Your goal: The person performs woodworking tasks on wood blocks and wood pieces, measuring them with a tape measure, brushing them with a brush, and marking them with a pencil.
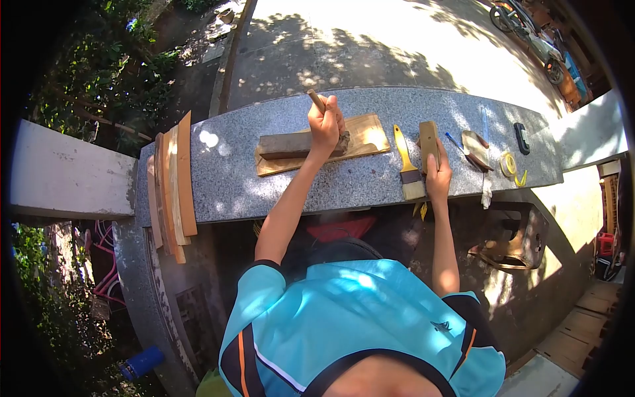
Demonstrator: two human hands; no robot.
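My left hand point(325, 126) is closed around a round wooden handle point(316, 100), whose end pokes out above the fist. Under that fist lies a long dark block point(284, 146) that looks like the body of a wooden hand plane. It rests on a pale wooden board point(374, 132) on the stone bench. Farther right, my right hand point(438, 175) grips a small wooden block point(428, 137), thumb on its near face and fingers around its side. Just left of this block is a paintbrush point(405, 162) with a yellow handle and pale bristles.
Several wooden strips point(175, 185) lie across the left end of the speckled bench point(225, 172). Toward the right are a wooden piece with a curved edge point(475, 149), a blue pen point(454, 139), a yellow tape roll point(508, 165) and a black object point(522, 138). A stool point(512, 241) stands below.
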